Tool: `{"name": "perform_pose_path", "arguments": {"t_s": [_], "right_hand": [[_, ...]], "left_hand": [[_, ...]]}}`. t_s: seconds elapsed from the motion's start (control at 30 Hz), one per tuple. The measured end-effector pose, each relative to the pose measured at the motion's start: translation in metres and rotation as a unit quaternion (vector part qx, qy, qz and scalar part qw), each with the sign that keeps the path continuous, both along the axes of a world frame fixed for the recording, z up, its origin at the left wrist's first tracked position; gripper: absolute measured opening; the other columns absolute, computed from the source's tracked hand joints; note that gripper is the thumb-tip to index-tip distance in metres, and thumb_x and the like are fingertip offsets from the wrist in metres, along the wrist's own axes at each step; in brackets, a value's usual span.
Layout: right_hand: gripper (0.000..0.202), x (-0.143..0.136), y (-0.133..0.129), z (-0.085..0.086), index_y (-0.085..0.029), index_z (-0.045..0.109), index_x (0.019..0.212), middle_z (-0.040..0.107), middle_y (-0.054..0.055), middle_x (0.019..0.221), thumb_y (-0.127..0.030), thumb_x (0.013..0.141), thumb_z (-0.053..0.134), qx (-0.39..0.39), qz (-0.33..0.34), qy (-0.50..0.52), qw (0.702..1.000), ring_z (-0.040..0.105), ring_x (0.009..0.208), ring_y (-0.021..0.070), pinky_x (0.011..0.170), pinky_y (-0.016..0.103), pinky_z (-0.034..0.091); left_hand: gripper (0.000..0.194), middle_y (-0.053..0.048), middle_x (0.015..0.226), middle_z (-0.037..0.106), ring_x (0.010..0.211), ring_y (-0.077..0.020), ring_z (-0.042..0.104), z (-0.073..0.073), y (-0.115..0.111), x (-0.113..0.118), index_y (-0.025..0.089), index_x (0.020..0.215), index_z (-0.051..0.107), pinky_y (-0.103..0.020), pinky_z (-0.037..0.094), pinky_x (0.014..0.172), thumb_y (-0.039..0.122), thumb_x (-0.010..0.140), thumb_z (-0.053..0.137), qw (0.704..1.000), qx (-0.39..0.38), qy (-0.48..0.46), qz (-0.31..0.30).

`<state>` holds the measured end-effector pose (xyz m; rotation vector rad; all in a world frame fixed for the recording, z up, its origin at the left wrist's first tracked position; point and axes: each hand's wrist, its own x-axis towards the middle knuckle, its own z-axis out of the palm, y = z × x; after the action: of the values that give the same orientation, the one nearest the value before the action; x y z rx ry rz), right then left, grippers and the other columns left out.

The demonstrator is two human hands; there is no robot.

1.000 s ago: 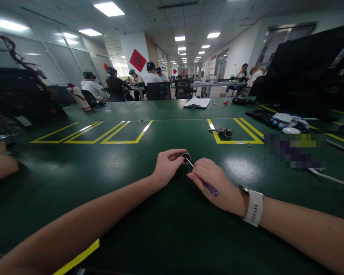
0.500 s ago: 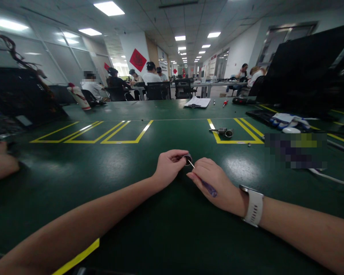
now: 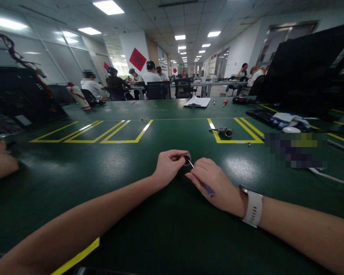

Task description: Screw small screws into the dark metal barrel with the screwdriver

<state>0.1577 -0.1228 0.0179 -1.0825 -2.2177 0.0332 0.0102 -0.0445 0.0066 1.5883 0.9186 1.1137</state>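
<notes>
Over the middle of the green table, my left hand (image 3: 168, 168) is closed on a small round metal ring-shaped part (image 3: 188, 157), its hollow side facing me. Wrapped in my right hand (image 3: 213, 181) is a screwdriver with a clear purple handle (image 3: 208, 190). Its thin metal shaft (image 3: 191, 164) points up and left into the opening of the part; where the tip touches is too small to make out. A white-strapped watch (image 3: 253, 208) is on my right wrist. Beyond the hands, a similar metal part with a thin rod (image 3: 225, 132) lies on the table.
Yellow tape (image 3: 120, 142) marks boxes on the table (image 3: 126, 217). A tiny metal piece (image 3: 249, 144) lies at right, near a glove (image 3: 289, 120), a mouse (image 3: 291, 130) and a cable. Farther back are a clipboard (image 3: 197, 101) and a red pen (image 3: 225, 102). Another person's hand (image 3: 1, 160) rests at left.
The screwdriver's handle end has swung slightly left in my right hand. My left hand and the metal part stay nearly in place.
</notes>
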Motion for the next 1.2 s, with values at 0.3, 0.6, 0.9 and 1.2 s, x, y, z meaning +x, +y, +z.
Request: {"name": "perform_pose_path", "arguments": {"t_s": [0.3, 0.6, 0.9, 1.2], "right_hand": [[0.024, 0.004, 0.0, 0.004, -0.017, 0.054, 0.073, 0.056, 0.003, 0.071, -0.025, 0.091, 0.041, -0.056, 0.027, 0.14, 0.988, 0.051, 0.068, 0.0148, 0.067, 0.03, 0.042], [0.028, 0.014, 0.019, 0.01, -0.016, 0.063, 0.077, 0.065, 0.004, 0.077, -0.042, 0.083, 0.052, -0.323, 0.012, 0.389, 0.863, 0.059, 0.078, 0.0182, 0.074, 0.034, 0.044], [0.025, 0.01, 0.048, 0.022, -0.013, 0.064, 0.071, 0.055, 0.0, 0.059, -0.033, 0.079, 0.05, -0.333, -0.004, 0.506, 0.796, 0.05, 0.058, 0.0127, 0.061, 0.029, 0.039], [0.009, -0.002, 0.048, 0.0, -0.017, 0.054, 0.075, 0.059, -0.001, 0.07, -0.024, 0.075, 0.06, -0.283, 0.052, 0.455, 0.843, 0.055, 0.069, 0.0139, 0.069, 0.03, 0.042]], "left_hand": [[0.026, -0.005, 0.087, 0.069, 0.081, -0.0164, 0.063, 0.003, 0.009, 0.0, 0.014, 0.091, 0.067, -0.032, 0.051, 0.077, 0.012, 0.066, 0.06, 0.998, -0.043, -0.041, -0.004], [0.041, -0.005, 0.098, 0.054, 0.087, -0.018, 0.056, -0.003, 0.046, -0.02, 0.02, 0.099, 0.066, -0.033, 0.048, 0.074, 0.011, 0.059, 0.066, 0.976, 0.142, 0.164, -0.003], [0.04, -0.002, 0.085, 0.054, 0.077, -0.018, 0.051, 0.002, 0.06, -0.028, 0.017, 0.085, 0.055, -0.029, 0.042, 0.064, 0.036, 0.057, 0.075, 0.926, 0.243, 0.288, 0.003], [0.023, 0.0, 0.074, 0.057, 0.068, -0.0154, 0.053, 0.001, 0.06, -0.026, 0.017, 0.076, 0.057, -0.027, 0.04, 0.061, 0.03, 0.062, 0.07, 0.93, 0.218, 0.295, -0.04]]}}
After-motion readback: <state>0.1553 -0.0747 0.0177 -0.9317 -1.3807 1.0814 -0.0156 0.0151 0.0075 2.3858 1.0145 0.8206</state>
